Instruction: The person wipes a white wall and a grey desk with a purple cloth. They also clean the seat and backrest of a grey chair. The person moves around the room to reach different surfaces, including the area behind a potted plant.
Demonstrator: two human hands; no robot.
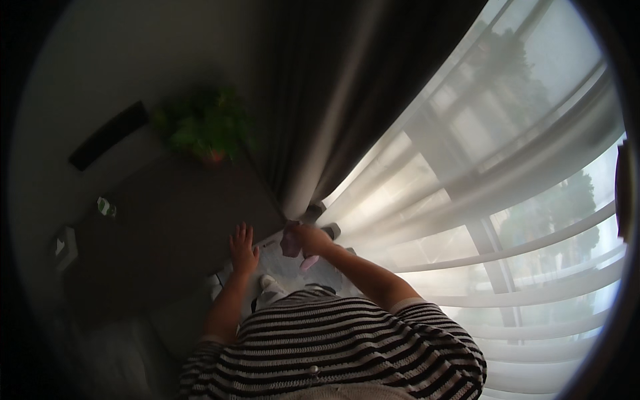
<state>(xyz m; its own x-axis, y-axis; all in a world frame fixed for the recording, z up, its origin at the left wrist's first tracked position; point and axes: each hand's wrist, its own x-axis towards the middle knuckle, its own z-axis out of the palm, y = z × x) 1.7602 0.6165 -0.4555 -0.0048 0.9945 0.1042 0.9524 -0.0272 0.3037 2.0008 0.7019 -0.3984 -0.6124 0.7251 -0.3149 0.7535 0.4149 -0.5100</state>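
Observation:
My left hand (244, 252) lies with its fingers stretched out at the edge of a dark table (167, 220), holding nothing. To the right, past the table's corner, my right hand (313, 238) is closed round a crumpled greyish-purple cloth (291, 241). Part of the cloth hangs to the left of the fingers. A pink bit (309, 262) shows just below this hand; whether it belongs to the same cloth I cannot tell.
A leafy green potted plant (207, 123) stands at the table's far end. Small whitish items (65, 248) lie at its left. Dark drapes (313, 113) hang ahead, and a sheer white curtain (433, 200) covers the window on the right. Below is a pale floor (287, 267).

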